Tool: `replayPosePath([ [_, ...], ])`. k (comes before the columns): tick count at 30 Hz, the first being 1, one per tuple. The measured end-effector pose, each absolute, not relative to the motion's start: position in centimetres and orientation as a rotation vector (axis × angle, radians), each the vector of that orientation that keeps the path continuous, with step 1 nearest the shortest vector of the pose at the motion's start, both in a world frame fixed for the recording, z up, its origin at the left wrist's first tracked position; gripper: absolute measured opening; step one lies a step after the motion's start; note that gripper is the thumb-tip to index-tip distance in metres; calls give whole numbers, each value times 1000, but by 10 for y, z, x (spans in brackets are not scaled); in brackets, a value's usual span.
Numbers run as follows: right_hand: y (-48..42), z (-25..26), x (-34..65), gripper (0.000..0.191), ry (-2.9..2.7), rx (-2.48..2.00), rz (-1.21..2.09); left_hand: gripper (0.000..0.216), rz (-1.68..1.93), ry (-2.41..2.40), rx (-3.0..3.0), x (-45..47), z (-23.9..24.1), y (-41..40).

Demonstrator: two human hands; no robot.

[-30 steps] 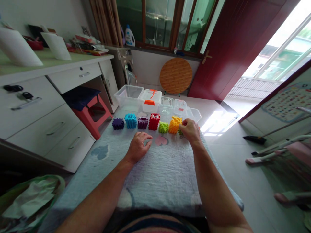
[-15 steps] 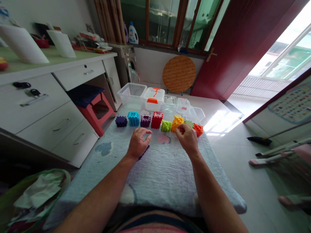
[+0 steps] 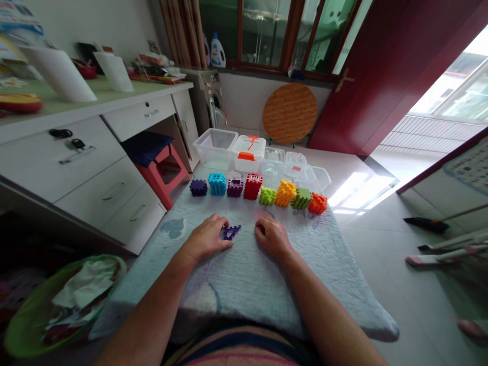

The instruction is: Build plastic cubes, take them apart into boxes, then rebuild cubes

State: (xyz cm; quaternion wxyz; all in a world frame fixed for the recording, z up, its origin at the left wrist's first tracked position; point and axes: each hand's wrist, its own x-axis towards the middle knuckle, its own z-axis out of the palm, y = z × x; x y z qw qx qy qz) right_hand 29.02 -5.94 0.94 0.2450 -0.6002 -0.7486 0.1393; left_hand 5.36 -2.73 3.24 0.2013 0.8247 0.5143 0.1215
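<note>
The left hand [image 3: 206,237] is wide, with the purple piece [image 3: 233,233] at its three o'clock, so pinch its edges softly, while the right hand [image 3: 273,236], curled at the piece's three o'clock, might hold something, I can't tell

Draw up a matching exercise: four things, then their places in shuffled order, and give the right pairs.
Things
1. Flat purple piece
2. Orange block
3. Light blue block
4. Round wooden board

Places
A. Second from the left in the block row
B. Below the window
C. At the left hand
D. Right end of the block row

Pairs: 1-C, 2-D, 3-A, 4-B
</note>
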Motion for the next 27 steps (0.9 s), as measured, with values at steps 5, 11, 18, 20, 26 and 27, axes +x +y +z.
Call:
replayPosePath([
  [5,-59,9,291,11,-2034,-1623,391,27,314,1387,2365,67,35,-31],
  [11,-60,7,293,11,-1984,-1571,430,24,500,1438,2592,89,40,-30],
  [18,-59,5,295,11,-1981,-1529,442,40,253,1131,2477,74,44,-32],
  [20,-59,5,295,11,-1986,-1530,440,43,246,1167,2429,69,47,-29],
  [26,-59,6,296,12,-1988,-1514,450,18,121,1303,2402,68,44,-16],
  [27,-59,6,296,12,-1990,-1511,449,15,114,1312,2404,68,43,-15],
])
